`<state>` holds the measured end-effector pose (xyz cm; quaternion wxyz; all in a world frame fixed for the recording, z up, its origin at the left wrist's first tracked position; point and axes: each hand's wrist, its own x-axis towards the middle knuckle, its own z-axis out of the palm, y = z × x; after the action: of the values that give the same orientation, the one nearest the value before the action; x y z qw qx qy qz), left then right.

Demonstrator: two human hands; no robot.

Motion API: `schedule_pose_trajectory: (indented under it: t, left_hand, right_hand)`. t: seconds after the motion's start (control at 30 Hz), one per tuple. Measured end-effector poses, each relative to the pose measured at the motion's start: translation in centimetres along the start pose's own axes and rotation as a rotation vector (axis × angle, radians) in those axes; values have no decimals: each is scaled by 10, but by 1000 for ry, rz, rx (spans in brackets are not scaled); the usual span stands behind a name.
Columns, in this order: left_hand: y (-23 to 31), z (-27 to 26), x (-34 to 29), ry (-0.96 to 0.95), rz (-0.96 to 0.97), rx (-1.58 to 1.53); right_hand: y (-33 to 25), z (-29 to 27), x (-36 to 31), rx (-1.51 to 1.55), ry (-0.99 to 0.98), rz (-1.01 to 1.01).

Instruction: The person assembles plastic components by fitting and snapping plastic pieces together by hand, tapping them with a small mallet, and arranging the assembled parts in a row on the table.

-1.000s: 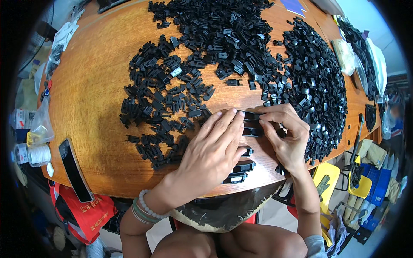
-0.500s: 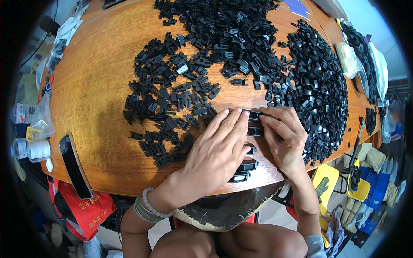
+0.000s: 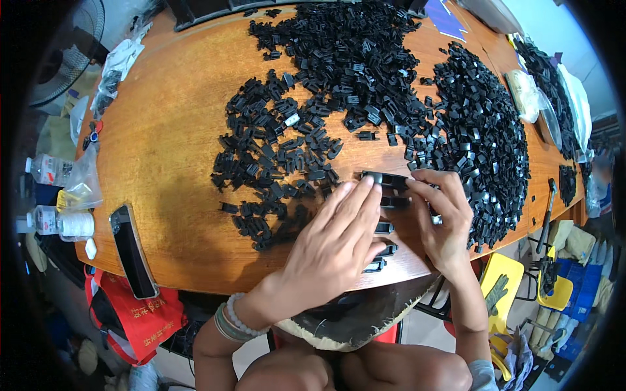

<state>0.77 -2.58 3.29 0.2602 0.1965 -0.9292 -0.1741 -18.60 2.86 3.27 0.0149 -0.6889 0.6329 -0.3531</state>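
Note:
My left hand (image 3: 342, 238) lies palm down, fingers stretched out, its fingertips on the left part of a long black plastic piece (image 3: 392, 180). At that piece's right end are the bent fingers of my right hand (image 3: 447, 218). A small shiny black plastic piece (image 3: 436, 220) shows within the curl of the right hand; part of it is hidden. Below the top piece, more black pieces form a column toward the table's near edge, including one (image 3: 395, 202) just under it and another (image 3: 385, 227) lower. My left hand partly covers them.
Loose black clips (image 3: 267, 153) are spread left of my hands, with a larger heap (image 3: 352, 58) beyond. A heap of small shiny black pieces (image 3: 486, 150) lies right. A phone (image 3: 134, 251) rests near the left edge of the wooden table (image 3: 169, 163). A fan (image 3: 68, 55) stands far left.
The view has shifted, so the table sits further right and lower. My right hand's fingers have spread a little from the top piece's end, baring a small shiny piece. The left hand stays on it.

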Motion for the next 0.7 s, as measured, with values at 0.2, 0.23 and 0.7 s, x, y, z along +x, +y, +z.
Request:
schedule_pose_trajectory:
  t: [0.2, 0.23, 0.7]
  left_hand:
    - [6, -16, -66, 165, -16, 109]
    - [10, -17, -76, 198, -38, 102]
    - [17, 31, -117, -863, -219, -361]
  right_hand:
    - [-18, -14, -18, 90, 7, 49]
    - [-20, -17, -20, 107, -3, 62]
    - [-45, 32, -96, 239, -1270, 15]
